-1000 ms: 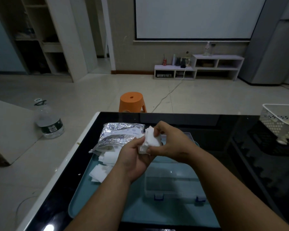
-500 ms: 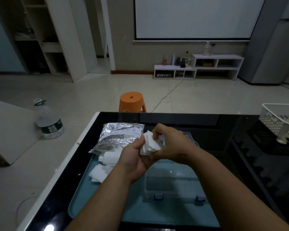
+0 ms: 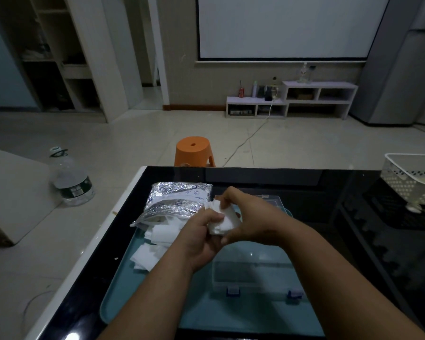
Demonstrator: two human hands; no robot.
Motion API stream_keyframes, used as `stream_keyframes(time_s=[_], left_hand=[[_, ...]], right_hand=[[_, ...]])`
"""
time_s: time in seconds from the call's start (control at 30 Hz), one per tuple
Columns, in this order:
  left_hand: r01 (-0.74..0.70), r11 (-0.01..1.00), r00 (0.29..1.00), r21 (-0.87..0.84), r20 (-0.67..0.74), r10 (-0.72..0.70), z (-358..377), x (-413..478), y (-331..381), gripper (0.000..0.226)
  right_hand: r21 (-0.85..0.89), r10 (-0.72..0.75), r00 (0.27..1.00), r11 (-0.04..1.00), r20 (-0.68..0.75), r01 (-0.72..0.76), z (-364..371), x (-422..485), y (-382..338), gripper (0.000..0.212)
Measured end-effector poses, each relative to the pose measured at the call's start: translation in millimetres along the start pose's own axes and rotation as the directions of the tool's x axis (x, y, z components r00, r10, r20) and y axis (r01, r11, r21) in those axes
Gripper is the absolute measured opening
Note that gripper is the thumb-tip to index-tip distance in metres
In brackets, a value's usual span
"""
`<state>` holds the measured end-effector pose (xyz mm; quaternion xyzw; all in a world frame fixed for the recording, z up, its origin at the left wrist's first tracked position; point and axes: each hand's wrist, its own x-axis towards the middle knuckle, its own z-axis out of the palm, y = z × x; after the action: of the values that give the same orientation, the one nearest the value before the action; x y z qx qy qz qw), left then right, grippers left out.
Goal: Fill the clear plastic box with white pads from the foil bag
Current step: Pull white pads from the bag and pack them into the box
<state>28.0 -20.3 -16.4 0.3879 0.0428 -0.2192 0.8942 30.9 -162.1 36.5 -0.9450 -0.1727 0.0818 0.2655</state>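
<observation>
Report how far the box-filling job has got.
Done: the foil bag is open, with loose pads spilled onto the tray. In hand: the left hand and right hand both grip a stack of pads. Left: the clear box shows no pads inside yet.

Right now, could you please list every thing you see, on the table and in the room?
foil bag: one, silver, far left of the tray
loose pads: heap, count unclear, white, on the tray by the bag's mouth
held pads: one stack, white, between both hands
box: one, clear with blue latches, on the tray below the hands
tray: one, teal, on the table
table: one, black
basket: one, white, table's right edge
stool: one, orange, floor beyond the table
bottle: one, clear, floor at left
shelf: one, white, far wall
left hand: grips the held pads
right hand: grips the held pads
</observation>
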Motion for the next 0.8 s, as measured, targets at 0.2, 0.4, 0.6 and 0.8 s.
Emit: stream_keyframes(time_s=[0.2, 0.4, 0.6, 0.8], left_hand=[[-0.043, 0.999, 0.994, -0.002, 0.102, 0.042, -2.1, -4.0, 2.9, 0.040], [-0.074, 0.997, 0.991, -0.022, 0.111, 0.076, -4.2, -2.3, 4.3, 0.053], [-0.071, 0.996, 0.996, 0.045, 0.060, 0.068, -1.4, -1.2, 1.7, 0.047], [-0.027, 0.998, 0.992, 0.058, -0.122, 0.034, -2.0, 6.7, -0.6, 0.049]], right_hand=[[0.024, 0.046, 0.997, 0.999, -0.067, -0.044, 3.1, 3.5, -0.5, 0.063], [0.038, 0.012, 0.999, 0.999, -0.031, -0.011, -0.5, 3.9, 1.3, 0.068], [0.026, 0.013, 0.998, 1.000, -0.063, -0.011, 5.6, 7.2, 0.2, 0.060], [0.134, -0.061, 0.998, 0.989, 0.001, 0.060, 3.2, 1.0, 0.1, 0.051]])
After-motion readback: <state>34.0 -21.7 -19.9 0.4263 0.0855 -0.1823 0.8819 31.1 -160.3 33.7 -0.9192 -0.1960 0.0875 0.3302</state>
